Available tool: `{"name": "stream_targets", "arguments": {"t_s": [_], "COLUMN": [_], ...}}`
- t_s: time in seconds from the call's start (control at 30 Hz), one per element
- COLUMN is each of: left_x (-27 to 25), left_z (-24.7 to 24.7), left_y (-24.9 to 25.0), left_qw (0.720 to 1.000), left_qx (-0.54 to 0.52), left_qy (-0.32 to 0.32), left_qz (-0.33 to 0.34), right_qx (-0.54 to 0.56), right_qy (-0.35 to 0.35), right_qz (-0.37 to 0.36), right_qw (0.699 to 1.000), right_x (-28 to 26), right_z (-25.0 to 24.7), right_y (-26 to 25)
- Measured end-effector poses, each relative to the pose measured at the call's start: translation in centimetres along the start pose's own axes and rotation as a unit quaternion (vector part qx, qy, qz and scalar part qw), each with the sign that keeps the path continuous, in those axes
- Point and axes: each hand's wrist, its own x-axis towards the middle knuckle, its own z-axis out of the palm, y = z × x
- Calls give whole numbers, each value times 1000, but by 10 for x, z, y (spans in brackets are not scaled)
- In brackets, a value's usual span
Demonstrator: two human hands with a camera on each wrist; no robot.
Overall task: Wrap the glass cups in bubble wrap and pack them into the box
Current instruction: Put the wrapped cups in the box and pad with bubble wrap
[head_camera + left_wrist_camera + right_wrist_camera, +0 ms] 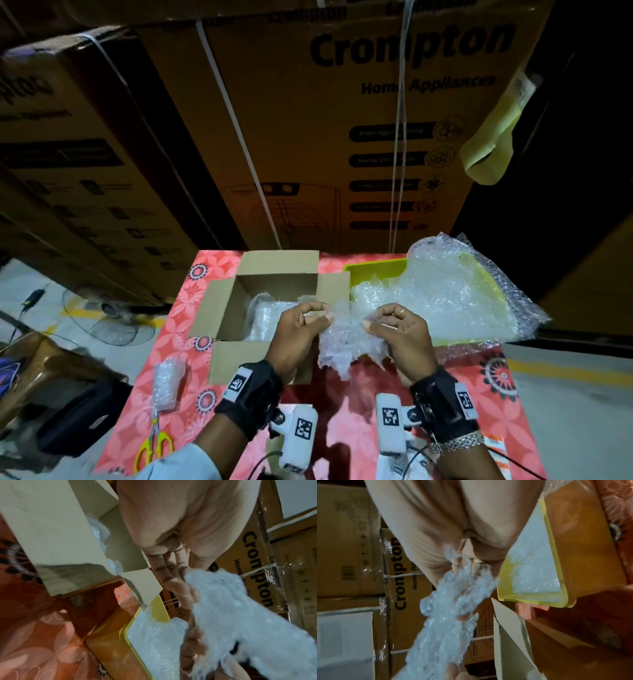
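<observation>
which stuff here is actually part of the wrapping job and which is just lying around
Part of the job:
- bubble wrap sheet, pinched by left hand and right hand
- open box
- wrapped bundle inside it
- wrapped bundle beside the box
- yellow tray of bubble wrap

Lying about:
- scissors
- floor fan
- Crompton cartons

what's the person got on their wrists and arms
Both hands, left and right, are bare. Each wrist has a black strap with square black-and-white tags and a white tagged camera block trailing black cables. A ring and metal link bracelet on the right; a pale sleeve on the left.
</observation>
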Motion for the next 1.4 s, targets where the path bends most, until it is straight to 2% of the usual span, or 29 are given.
{"name": "stream_targets", "arguments": {"t_s": [0.13, 0.23, 0.37, 0.43, 0.53, 0.77, 0.9, 1.03, 1.13, 1.27, 1.4], "left_x": [-9, -18, -20, -23, -30, -40, -44, -39, -33, -23, -18], "left_z": [-21, -36, -60, -73, -91, -126, -151, -171, -185, -200, -203], "left_y": [1, 7, 5, 3, 2, 14, 21, 19, 21, 28, 31], "left_qw": [998, 996, 997, 997, 995, 986, 987, 984, 984, 982, 976], "left_qx": [-26, -41, -46, -53, -71, -145, -102, -60, -63, -18, 5], "left_qy": [-38, -76, -53, -58, -61, -79, -122, -154, -155, -168, -187], "left_qz": [-33, -16, 11, 23, 40, -5, 26, 68, 67, 89, 109], "right_qx": [-57, -92, -91, -74, -79, -51, -9, -66, -51, -34, -76], "right_qy": [-4, -34, -52, -38, -11, 19, 49, 52, 60, 59, 36], "right_qz": [-34, -34, -20, -3, -27, -91, -88, -93, -48, -10, -34], "right_qw": [998, 995, 994, 997, 996, 994, 995, 992, 996, 998, 996], "right_x": [-8, -16, -28, -34, -42, -57, -64, -67, -66, -67, -66], "right_z": [20, 37, 63, 80, 99, 144, 160, 176, 184, 192, 194], "right_y": [-10, -21, -28, -27, -20, -20, -14, -12, -9, -14, -12]}}
